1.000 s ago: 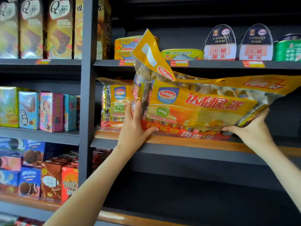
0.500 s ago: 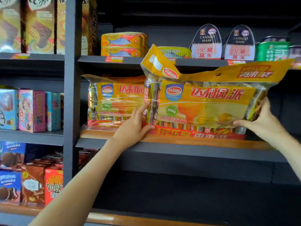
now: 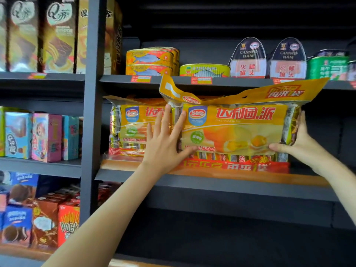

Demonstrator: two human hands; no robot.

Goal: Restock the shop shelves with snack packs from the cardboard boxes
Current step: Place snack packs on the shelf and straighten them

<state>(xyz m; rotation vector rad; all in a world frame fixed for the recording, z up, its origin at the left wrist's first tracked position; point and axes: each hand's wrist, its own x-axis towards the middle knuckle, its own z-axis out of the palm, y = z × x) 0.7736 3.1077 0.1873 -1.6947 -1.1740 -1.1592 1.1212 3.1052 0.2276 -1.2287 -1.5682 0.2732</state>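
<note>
Snack pack (image 3: 235, 130): upright on the middle shelf (image 3: 221, 183), just right of a matching pack (image 3: 133, 128) at its 9 o'clock.
Your left hand (image 3: 165, 143): fingers straight, spread flat against the pack's left end.
Your right hand (image 3: 300, 143): curled round its right end, thumb in front.

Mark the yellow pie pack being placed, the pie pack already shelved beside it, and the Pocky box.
yellow pie pack being placed (image 3: 237, 130), head view, middle of its front panel.
shelved pie pack (image 3: 133, 128), head view, visible front face.
Pocky box (image 3: 68, 228), head view, red front.
</note>
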